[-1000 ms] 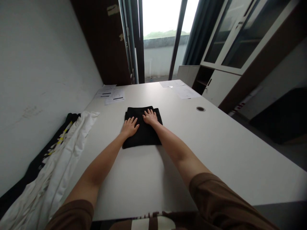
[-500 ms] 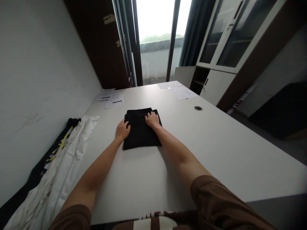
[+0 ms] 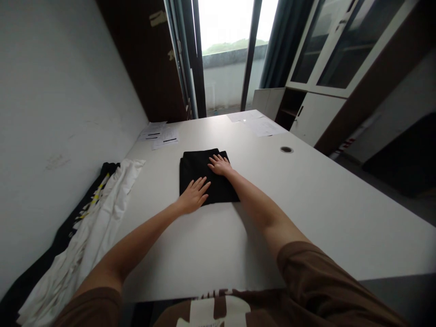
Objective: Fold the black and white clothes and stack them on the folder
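Observation:
A black folded piece of cloth (image 3: pixel 195 165), likely a garment, lies as a roughly square bundle on the white table (image 3: pixel 289 204). Over its near left corner my left hand (image 3: pixel 194 195) is spread, fingers stretched out across the fabric. My right hand (image 3: pixel 220 165) rests flat on the upper right part of the bundle, its fingers apart. Neither hand grips anything. The layers at the far right edge of the cloth are slightly offset. Parts of its near left and right edges are hidden by my hands and right forearm.
White and black garments (image 3: pixel 105 213) lie in a long pile at the table's left, along the wall. Printed papers (image 3: pixel 166 135) sit at the far left corner, more sheets (image 3: pixel 264 126) at the far right. A round cable hole (image 3: pixel 286 149) is on the right. Cabinets (image 3: pixel 318 113) stand beyond.
My left hand has moved from the cloth's left edge to its near left corner, and its fingers have spread. My right hand stays on the upper right part, fingers a little flatter.

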The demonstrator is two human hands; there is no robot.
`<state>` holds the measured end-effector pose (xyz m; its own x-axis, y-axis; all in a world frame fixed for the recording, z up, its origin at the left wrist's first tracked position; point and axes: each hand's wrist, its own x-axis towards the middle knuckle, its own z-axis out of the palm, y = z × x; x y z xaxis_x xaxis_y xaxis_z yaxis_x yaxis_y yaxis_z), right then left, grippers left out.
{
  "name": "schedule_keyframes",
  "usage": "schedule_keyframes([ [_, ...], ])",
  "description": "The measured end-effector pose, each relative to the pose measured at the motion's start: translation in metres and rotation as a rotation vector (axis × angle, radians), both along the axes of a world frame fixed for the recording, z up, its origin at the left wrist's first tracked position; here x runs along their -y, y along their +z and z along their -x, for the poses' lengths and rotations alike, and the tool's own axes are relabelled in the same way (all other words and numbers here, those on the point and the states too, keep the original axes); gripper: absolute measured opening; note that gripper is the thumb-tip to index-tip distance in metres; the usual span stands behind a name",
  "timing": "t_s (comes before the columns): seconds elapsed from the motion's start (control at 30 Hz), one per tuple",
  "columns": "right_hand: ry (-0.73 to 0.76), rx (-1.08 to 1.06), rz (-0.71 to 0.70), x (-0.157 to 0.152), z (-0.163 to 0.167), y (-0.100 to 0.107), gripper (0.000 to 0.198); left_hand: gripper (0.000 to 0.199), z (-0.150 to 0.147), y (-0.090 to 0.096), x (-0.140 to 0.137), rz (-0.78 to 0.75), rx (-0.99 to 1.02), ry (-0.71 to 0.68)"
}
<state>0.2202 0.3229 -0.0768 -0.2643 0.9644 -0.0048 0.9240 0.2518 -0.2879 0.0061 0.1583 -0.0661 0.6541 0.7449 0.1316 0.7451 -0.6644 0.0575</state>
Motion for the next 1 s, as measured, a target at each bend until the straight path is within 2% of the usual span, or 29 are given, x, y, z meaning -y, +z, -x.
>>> schedule_keyframes([
  [0.23,0.055,-0.030,-0.017,-0.012,-0.034,-0.002,0.057,0.063,-0.003,0.014,0.025,0.007,-0.031,-0.133],
  [0.33,0.100,-0.036,-0.041,-0.014,-0.044,-0.003,0.055,0.063,-0.013,0.016,0.028,0.005,-0.036,-0.138],
  [0.57,0.105,-0.039,-0.042,-0.008,-0.046,0.001,0.055,0.058,-0.070,0.018,0.027,-0.125,-0.046,-0.132],
  [0.7,0.138,-0.065,-0.088,-0.008,-0.053,-0.005,0.054,0.040,-0.103,0.020,0.019,-0.184,-0.058,-0.122],
  [0.83,0.154,-0.106,-0.119,-0.008,-0.064,-0.014,0.054,0.035,-0.118,0.016,0.018,-0.121,0.045,-0.060],
  [1.0,0.164,-0.150,-0.146,-0.005,-0.069,-0.016,0.050,0.039,-0.119,0.015,0.038,0.006,0.189,0.023],
])
